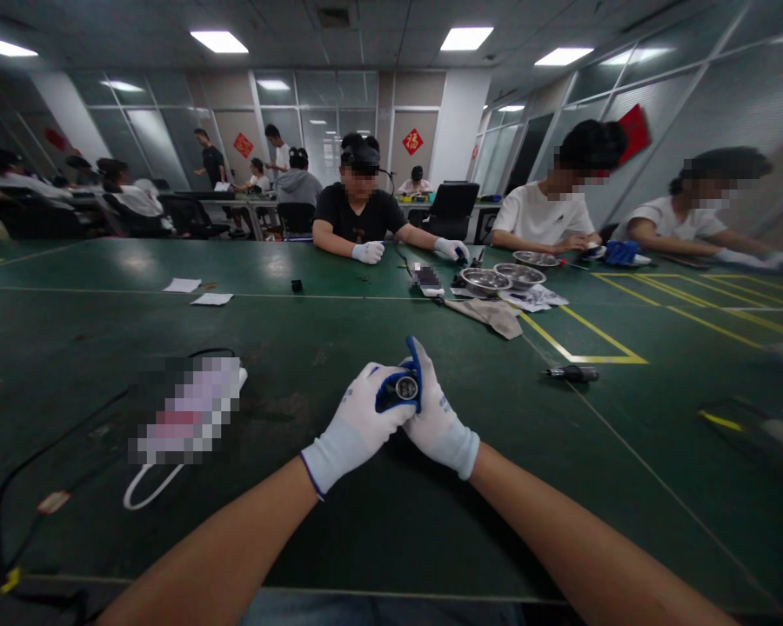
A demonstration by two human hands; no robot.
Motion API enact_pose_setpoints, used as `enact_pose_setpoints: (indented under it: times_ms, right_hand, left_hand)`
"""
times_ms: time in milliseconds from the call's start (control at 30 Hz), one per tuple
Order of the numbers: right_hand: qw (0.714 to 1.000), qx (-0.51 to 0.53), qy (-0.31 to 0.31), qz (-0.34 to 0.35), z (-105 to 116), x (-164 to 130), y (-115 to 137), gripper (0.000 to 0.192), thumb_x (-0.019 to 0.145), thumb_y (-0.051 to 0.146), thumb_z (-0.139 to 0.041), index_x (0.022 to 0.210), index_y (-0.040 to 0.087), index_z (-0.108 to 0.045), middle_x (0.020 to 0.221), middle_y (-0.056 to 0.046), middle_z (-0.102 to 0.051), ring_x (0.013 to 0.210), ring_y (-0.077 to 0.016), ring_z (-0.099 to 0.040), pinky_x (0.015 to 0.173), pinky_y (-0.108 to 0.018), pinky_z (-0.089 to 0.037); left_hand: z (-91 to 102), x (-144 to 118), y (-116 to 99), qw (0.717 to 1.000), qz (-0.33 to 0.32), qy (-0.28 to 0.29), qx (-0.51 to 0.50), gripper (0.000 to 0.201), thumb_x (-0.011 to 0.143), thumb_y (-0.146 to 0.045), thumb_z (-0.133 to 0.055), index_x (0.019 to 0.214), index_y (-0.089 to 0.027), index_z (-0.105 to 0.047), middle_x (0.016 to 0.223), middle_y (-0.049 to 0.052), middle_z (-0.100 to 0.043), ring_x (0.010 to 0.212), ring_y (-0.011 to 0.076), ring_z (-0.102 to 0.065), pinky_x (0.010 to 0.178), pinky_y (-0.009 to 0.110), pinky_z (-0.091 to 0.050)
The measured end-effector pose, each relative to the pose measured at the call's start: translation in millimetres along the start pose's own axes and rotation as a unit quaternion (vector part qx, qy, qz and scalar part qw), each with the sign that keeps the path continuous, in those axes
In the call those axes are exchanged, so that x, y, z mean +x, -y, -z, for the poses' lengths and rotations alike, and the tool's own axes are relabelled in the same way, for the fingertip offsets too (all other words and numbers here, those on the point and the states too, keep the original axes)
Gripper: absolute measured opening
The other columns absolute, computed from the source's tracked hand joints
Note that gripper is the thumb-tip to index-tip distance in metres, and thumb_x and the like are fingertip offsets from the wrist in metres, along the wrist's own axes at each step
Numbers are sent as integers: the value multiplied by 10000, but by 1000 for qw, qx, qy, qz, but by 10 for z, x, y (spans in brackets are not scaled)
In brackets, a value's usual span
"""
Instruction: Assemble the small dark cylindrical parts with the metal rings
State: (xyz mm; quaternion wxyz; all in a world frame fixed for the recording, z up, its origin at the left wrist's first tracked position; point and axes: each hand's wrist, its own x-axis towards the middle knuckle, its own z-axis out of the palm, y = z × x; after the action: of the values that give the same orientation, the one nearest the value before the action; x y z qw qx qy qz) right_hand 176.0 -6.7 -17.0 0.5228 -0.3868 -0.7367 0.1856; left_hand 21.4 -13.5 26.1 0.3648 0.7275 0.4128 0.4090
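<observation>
Both my hands wear white gloves with blue palms and meet above the green table. A small round dark part with a silver rim (406, 388) sits between them, its face turned toward me. My left hand (358, 417) curls its thumb and fingers around the part from the left. Against its right side presses my right hand (438, 424), thumb pointing up and the other fingers folded, partly hidden behind the left fingertips. What kind of part it is, I cannot make out. A dark screwdriver-like tool (572, 374) lies to the right of my hands.
On the green table (267, 504), a pixelated phone-like device (192, 409) with a white strap and black cable lies left. Metal bowls (487, 280), a beige cloth (489, 316) and another device (426, 278) lie ahead. Co-workers sit across, one in a black shirt (358, 213).
</observation>
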Motion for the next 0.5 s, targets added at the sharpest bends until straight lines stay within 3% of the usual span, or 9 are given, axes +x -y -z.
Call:
enact_pose_setpoints:
  times_ms: [100,233,367,500]
  right_hand:
    - [1000,2,-2,0,-7,8,-12,894,875,184,-611,1634,248,-142,1294,-144,-561,1122,-282,-636,1021,-536,-553]
    - [999,-20,-31,-9,27,40,-36,762,888,208,-614,1581,269,-302,1370,-143,-550,1245,-307,-592,1076,-560,-517]
    - [998,-40,-36,-32,88,70,-99,659,877,234,-618,1506,267,-423,1427,-138,-536,1328,-326,-537,1116,-583,-479]
    - [996,-58,-20,-57,114,88,-138,559,862,262,-631,1410,256,-524,1390,-132,-552,1321,-329,-534,1114,-581,-480]
  left_hand:
    - [13,10,19,1000,-6,-17,-7,363,815,-151,-736,1166,-212,-667,1190,71,-709,1144,256,-684,1062,444,-535]
    - [62,39,46,999,0,-50,-1,332,906,-214,-646,1236,-206,-615,1181,76,-734,1142,253,-699,1054,450,-551]
    - [134,91,136,990,-10,-89,113,388,881,-177,-660,1266,-202,-616,1228,91,-717,1179,271,-683,1085,473,-534]
    - [176,137,283,966,-25,-89,240,416,842,-105,-668,1243,-214,-656,1271,102,-675,1208,285,-656,1116,489,-510]
